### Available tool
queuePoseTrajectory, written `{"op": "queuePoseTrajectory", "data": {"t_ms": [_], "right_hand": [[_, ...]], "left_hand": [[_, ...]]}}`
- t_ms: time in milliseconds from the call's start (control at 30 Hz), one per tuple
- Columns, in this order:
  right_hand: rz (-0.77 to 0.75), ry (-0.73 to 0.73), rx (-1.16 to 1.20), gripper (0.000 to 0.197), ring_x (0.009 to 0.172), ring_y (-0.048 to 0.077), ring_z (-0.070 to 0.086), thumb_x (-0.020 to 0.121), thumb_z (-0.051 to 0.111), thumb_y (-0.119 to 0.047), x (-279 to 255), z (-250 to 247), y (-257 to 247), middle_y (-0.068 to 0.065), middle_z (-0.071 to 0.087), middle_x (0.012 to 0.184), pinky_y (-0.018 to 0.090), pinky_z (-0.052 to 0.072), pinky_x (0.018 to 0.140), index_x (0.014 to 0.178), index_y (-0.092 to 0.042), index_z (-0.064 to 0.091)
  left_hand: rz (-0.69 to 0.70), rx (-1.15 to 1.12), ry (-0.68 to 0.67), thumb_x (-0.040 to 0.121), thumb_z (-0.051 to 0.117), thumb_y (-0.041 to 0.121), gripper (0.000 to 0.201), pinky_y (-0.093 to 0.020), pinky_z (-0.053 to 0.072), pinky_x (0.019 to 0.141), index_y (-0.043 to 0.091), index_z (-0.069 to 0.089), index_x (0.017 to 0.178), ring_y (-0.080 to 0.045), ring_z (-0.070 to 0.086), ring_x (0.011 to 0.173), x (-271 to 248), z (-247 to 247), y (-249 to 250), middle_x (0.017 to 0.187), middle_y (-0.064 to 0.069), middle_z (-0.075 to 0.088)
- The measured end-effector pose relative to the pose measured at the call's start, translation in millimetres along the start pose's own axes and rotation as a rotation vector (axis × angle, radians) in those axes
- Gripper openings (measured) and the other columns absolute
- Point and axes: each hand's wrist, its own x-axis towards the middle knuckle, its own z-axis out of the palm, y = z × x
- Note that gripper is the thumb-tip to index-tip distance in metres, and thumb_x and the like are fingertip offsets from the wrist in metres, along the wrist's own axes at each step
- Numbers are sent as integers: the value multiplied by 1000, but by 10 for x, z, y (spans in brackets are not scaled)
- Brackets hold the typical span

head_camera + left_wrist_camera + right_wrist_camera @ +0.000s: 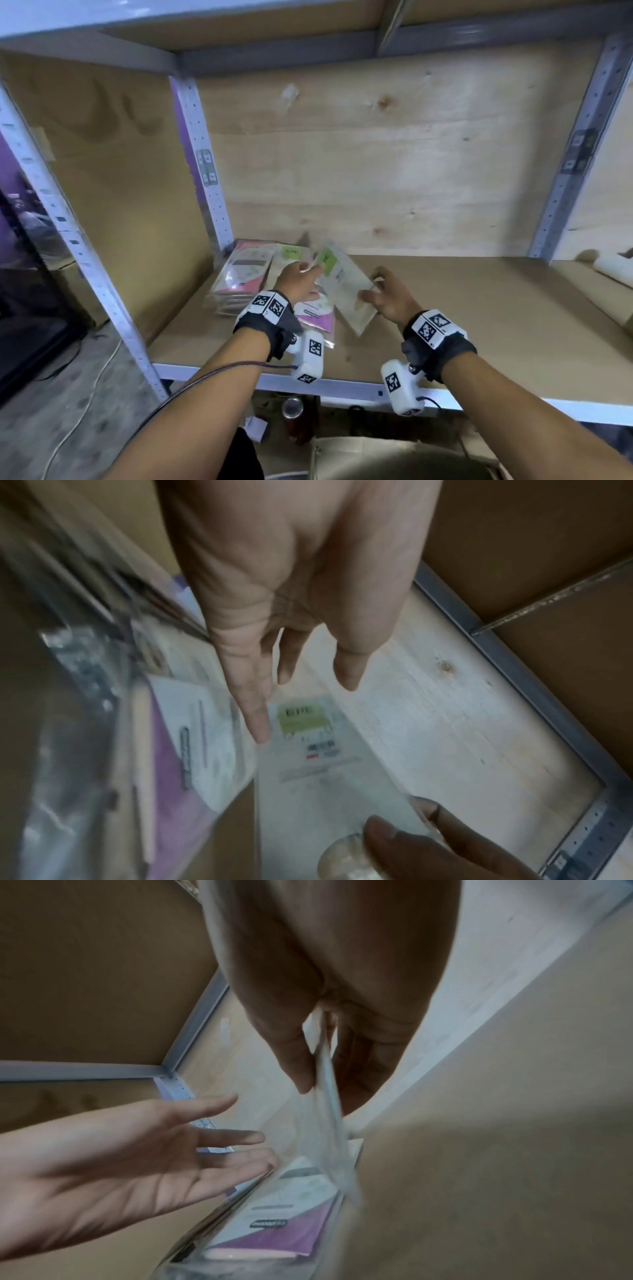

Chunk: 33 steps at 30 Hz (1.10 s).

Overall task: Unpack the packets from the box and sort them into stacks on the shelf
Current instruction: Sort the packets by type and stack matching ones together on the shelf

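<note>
A clear packet with a green label point(344, 286) hangs tilted over the shelf board point(479, 308). My right hand point(373, 284) pinches its near right edge, thumb against fingers point(301, 1066). My left hand point(308, 270) is open, its straight fingers point(255, 710) at the packet's point(308, 753) upper left edge. A pink packet point(317, 317) lies flat under my left wrist. A stack of pink packets point(239, 277) sits in the back left corner, with a green-labelled packet point(291, 255) beside it. The open cardboard box point(376, 455) stands on the floor below.
Grey perforated uprights point(202, 164) frame the plywood-backed bay. A white roll point(613, 270) lies at the shelf's far right. Under the shelf stands a can point(293, 411). A white cable point(85, 411) runs across the floor at left.
</note>
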Motion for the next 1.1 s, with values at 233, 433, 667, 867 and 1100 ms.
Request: {"op": "queuePoseTrajectory", "data": {"t_ms": [233,433,667,867,1100], "right_hand": [[-292,10,-186,20,83,25,62,85,62,5,-80,-432,-10,8,67,92,33,48,74,96,-11,58],[-200,-216,-388,40,106,21,57,75,81,-20,-53,-713,186,3,58,113,32,47,88,108,-20,59],[30,-67,-146,48,109,20,62,80,76,-46,101,-989,492,1,64,115,33,52,89,116,-18,60],[182,-199,161,27,90,24,66,86,73,-6,117,-1153,699,13,71,102,35,54,69,112,-4,65],[200,-283,144,29,88,24,65,88,63,8,115,-1262,742,11,67,100,29,52,74,114,-4,61]], "left_hand": [[-71,-423,-160,82,71,62,65,-37,64,76,27,50,133,-35,70,103,158,547,161,134,-16,46],[-47,-455,-12,98,60,11,30,-37,61,84,0,56,126,-31,66,112,445,895,129,132,-21,63],[-40,-417,-71,99,57,5,23,-44,53,102,2,61,121,-29,66,115,514,1020,-34,123,-16,70],[-43,-372,-174,97,62,8,19,-44,51,104,4,67,115,-28,67,114,498,1090,-91,118,-14,73],[-3,-346,-37,90,74,24,42,-46,50,106,3,65,126,-27,68,114,621,906,-36,116,-12,75]]}}
